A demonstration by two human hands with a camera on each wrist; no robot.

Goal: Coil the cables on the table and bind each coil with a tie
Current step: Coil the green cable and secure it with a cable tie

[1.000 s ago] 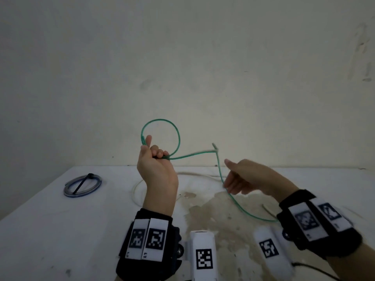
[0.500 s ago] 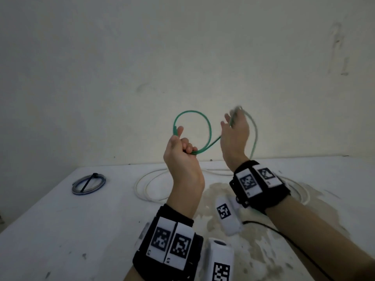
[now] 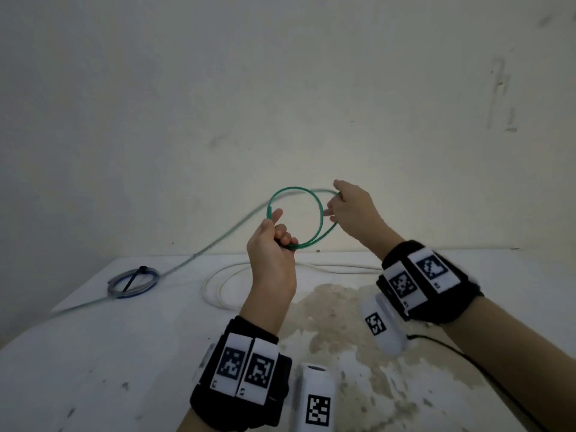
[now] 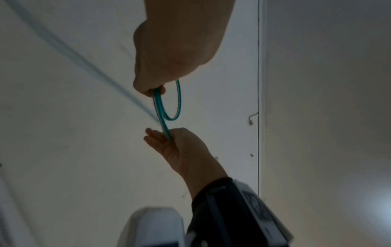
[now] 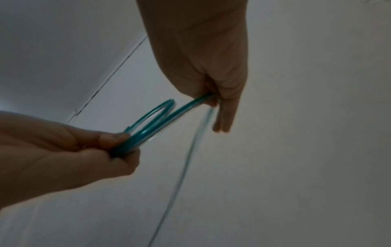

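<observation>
A thin green cable (image 3: 321, 213) is held up in front of the wall as a small coil of loops. My left hand (image 3: 274, 241) grips the bottom of the coil in a fist, thumb up along the loop. My right hand (image 3: 346, 207) pinches the cable at the coil's upper right, its other fingers straight. In the right wrist view the green cable (image 5: 160, 120) runs from the left hand (image 5: 95, 147) to the pinching right hand (image 5: 213, 98). The loose, blurred tail (image 3: 218, 241) trails down left to the table. The left wrist view shows the coil (image 4: 169, 103) between both hands.
On the white table (image 3: 93, 353) a bound grey-blue coil with a black tie (image 3: 134, 280) lies at the far left. A loose white cable (image 3: 224, 288) loops behind my left hand. A brownish stain (image 3: 336, 313) marks the middle. The wall stands close behind.
My right hand swung over the coil and laid another loop onto it. The free tail has whipped from the right side to the left. Both hands dropped slightly lower.
</observation>
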